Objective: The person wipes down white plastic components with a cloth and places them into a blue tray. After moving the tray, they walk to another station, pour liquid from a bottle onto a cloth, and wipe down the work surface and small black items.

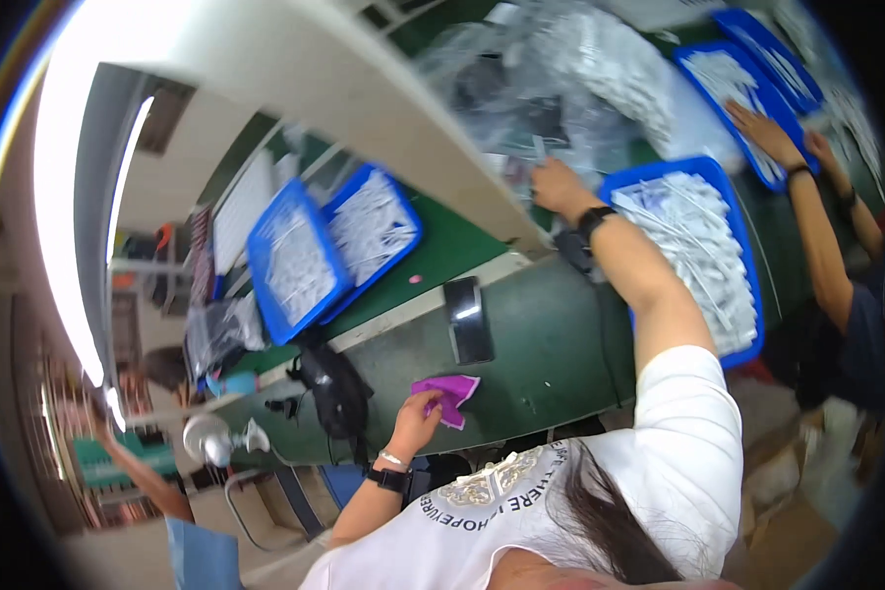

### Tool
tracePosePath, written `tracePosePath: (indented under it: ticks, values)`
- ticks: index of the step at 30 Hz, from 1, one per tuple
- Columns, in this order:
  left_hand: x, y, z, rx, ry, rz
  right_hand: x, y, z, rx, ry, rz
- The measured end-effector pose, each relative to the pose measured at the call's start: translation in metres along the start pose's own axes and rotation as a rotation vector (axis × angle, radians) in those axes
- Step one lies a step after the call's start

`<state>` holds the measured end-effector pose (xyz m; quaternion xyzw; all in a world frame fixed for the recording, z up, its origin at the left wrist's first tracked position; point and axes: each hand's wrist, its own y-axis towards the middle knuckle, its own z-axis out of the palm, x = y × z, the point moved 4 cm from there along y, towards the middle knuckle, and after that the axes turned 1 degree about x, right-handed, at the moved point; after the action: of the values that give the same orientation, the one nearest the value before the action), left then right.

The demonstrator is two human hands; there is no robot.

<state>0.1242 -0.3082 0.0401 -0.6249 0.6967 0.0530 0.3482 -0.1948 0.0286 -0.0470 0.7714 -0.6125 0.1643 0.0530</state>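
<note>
My left hand (418, 425) is closed on a small purple pouch (450, 396) with a pale edge, low over the green table in front of my body. My right arm stretches forward past the end of a pale upright panel. At its end my right hand (559, 187) has its fingers curled beside clear plastic bags (521, 93). A thin pale piece shows by those fingertips, too small to name. Close to my right forearm stands a blue tray (749, 280) heaped with long white pieces (688, 246). A black phone (469, 320) lies on the table between my hands.
Two blue bins (336, 285) of white pieces lean beyond the panel (413, 108). A black pouch-like bag (332, 393) rests left of my left hand. On the right, a co-worker's hands (765, 136) are at more blue trays (688, 54). Another person's arm (138, 472) shows far left.
</note>
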Motion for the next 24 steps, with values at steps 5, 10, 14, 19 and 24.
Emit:
tracePosePath:
  ticks: [5,10,14,19,24]
  values:
    - [0.0,-0.008,-0.023,-0.107,0.039,-0.024,-0.028,-0.012,0.002,-0.345,0.437,-0.173]
    - [0.0,-0.021,-0.028,-0.17,0.032,0.001,-0.084,0.015,0.032,-0.352,0.315,-0.16]
    - [-0.003,-0.033,-0.026,-0.181,-0.008,-0.02,-0.025,0.009,-0.013,-0.223,0.056,-0.115]
    - [-0.016,-0.025,-0.018,-0.175,-0.07,0.088,-0.023,-0.032,-0.061,-0.597,0.158,-0.297]
    - [-0.03,-0.006,-0.011,-0.011,-0.409,0.06,-0.091,-0.086,-0.066,-0.806,0.962,-0.014]
